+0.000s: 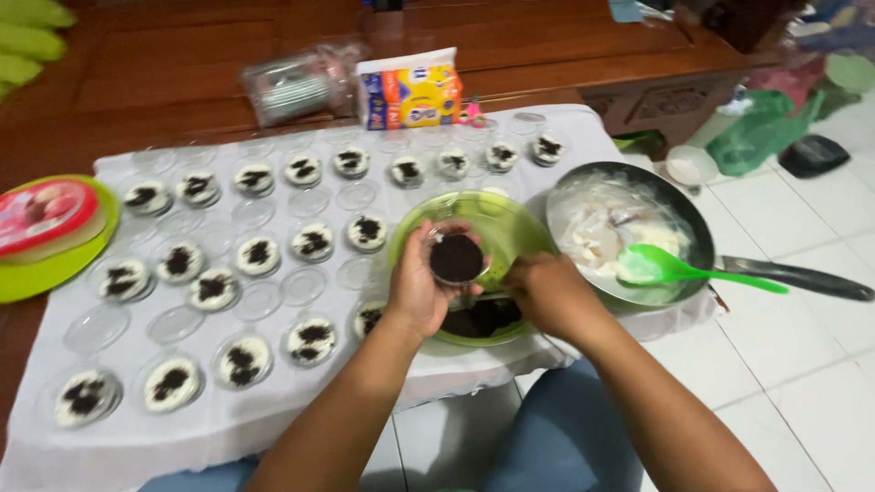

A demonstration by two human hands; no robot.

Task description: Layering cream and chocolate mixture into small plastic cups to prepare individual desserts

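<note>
Cup: a small clear plastic cup [456,260], topped with dark crumbs, was held over the green bowl [510,223], just above its near rim.
Left hand: the left hand [417,290] was curled round the cup from below and the side, fingers wrapped on the wall, thumb toward the person – a closed cradle grip.
Right hand: the right hand [545,290] sat low at the bowl's near edge, fingers bunched and turned down toward the dark crumbs inside; whether they pinched any crumbs could not be told.
Handling, judged: the cup looked light and thin-walled – likely to flex if squeezed, so the wall and base seemed the place to hold, not the rim. The filling looked soft and the crumbs loose; tilting would probably spill them.
Arms: both forearms reached forward from the lap, elbows low, wrists bent down over the bowl.
Surroundings: rows of filled cups [313,241] and clear lids [303,285] lay on a white cloth [228,424]; a dark pan [684,205] of pale cream with a green spatula [693,271] stood just right of the bowl.
</note>
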